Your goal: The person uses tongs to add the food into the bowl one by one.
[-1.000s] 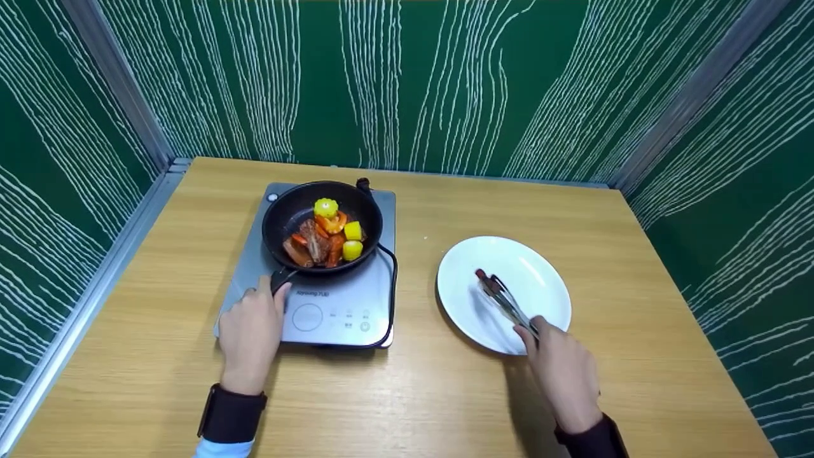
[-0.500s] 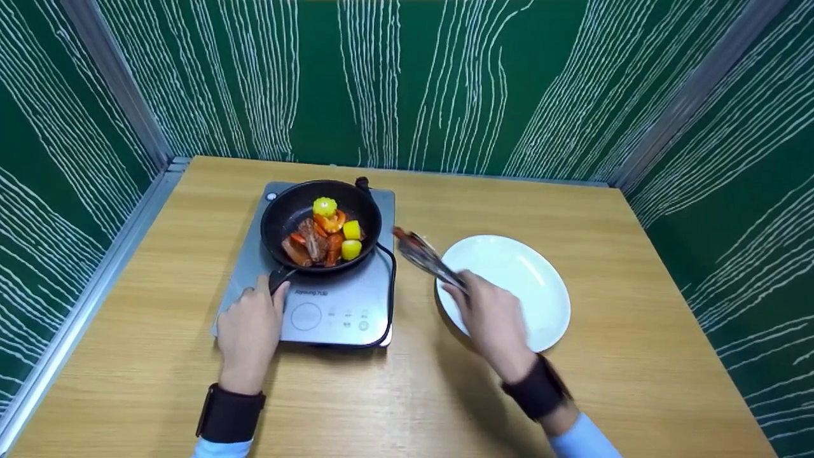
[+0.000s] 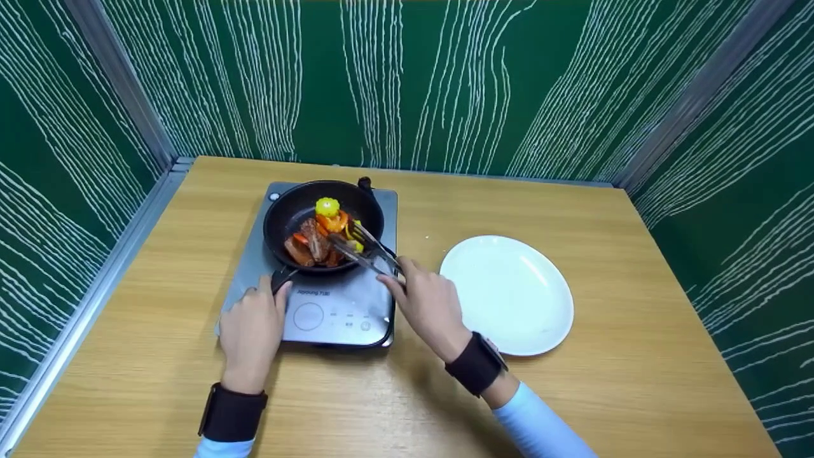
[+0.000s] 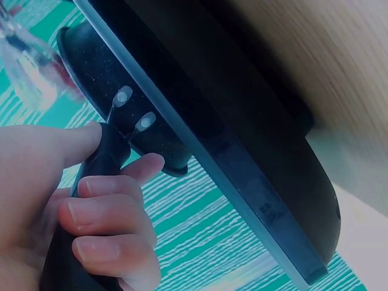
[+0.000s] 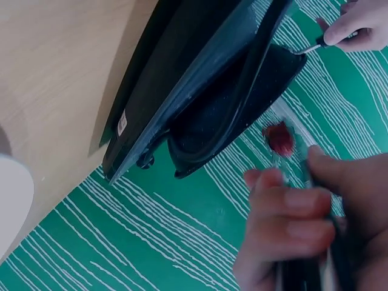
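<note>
My left hand (image 3: 251, 334) grips the black handle (image 4: 104, 151) of a frying pan (image 3: 286, 207), its fingers curled around it. The pan sits on an induction cooker (image 3: 340, 299). Inside are yellow corn pieces (image 3: 327, 207), browned meat (image 3: 313, 238) and orange-red vegetable slices (image 3: 332, 221). My right hand (image 3: 429, 305) holds metal tongs (image 3: 356, 256) over the pan's right side, their arms spread apart. In the right wrist view a dark red piece of food (image 5: 280, 138) shows at the blurred tong tips. Whether it is pinched there, I cannot tell.
A white oval plate (image 3: 515, 299) lies on the wooden table (image 3: 610, 286), right of the cooker. A black cord (image 3: 390, 318) runs along the cooker's right edge. Green panels (image 3: 432, 83) with white wavy lines stand around the table.
My right hand has carried the tongs, with a dark red piece at their tips, leftward from the plate to over the pan. The tong arms have spread. My left hand stays on the handle.
</note>
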`<state>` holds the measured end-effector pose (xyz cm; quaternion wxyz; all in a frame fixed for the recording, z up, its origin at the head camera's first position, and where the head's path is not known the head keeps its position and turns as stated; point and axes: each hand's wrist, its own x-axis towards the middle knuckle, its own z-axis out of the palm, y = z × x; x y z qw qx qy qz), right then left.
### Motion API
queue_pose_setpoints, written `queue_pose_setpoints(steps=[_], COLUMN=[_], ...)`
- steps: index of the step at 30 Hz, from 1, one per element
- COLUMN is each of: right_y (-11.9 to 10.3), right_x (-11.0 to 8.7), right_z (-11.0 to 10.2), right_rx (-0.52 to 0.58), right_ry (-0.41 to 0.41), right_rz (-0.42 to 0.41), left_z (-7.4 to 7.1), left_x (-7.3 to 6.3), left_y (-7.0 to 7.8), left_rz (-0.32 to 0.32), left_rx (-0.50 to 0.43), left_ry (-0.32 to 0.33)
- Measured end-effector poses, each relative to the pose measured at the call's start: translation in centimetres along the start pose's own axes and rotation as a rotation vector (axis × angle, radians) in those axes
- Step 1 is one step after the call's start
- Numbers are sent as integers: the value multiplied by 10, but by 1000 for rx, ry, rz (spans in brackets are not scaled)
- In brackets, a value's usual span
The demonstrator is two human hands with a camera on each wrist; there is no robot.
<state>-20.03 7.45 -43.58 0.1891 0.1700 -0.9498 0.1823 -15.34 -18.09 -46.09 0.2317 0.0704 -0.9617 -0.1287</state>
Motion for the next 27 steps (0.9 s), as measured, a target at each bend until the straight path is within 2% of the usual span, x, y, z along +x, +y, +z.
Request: queue_pose_setpoints(steps=[5, 8, 11, 14, 22, 27], right_y=[-3, 3, 21, 47, 122, 151], right_x=[-1, -2, -4, -7, -34, -53], right_z=[3, 1, -3, -10, -23, -20], right_rx=[56, 132, 250, 295, 12, -71], right_ry=[-53, -92, -126, -122, -111, -177], right_rz=[26, 10, 44, 128, 332, 461], left_z=[-2, -2, -1, 1, 1, 1], left_x=[0, 0, 1, 2, 5, 5], left_y=[-2, -2, 1, 3, 1, -1], left_rz=[0, -7, 5, 15, 18, 16], left_rx=[1, 0, -3, -9, -17, 1], left_ry=[-1, -7, -9, -9, -6, 0])
